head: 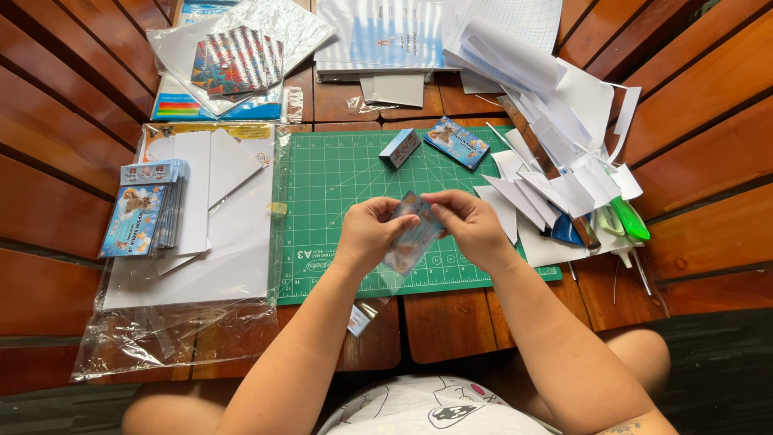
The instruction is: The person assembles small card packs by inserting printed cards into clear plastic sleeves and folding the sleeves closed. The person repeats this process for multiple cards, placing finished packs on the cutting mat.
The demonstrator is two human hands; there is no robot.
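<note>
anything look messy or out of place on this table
Yes. White paper offcuts lie heaped on the right, spilling onto the green cutting mat and half burying the green-handled scissors. A small printed scrap sits at the table edge. Both hands hold a printed card.

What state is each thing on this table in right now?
Small blue printed card in clear sleeve: held up by left hand and right hand.
Two small blue boxes: closed, lying on green cutting mat.
Stack of blue cards: piled.
</note>
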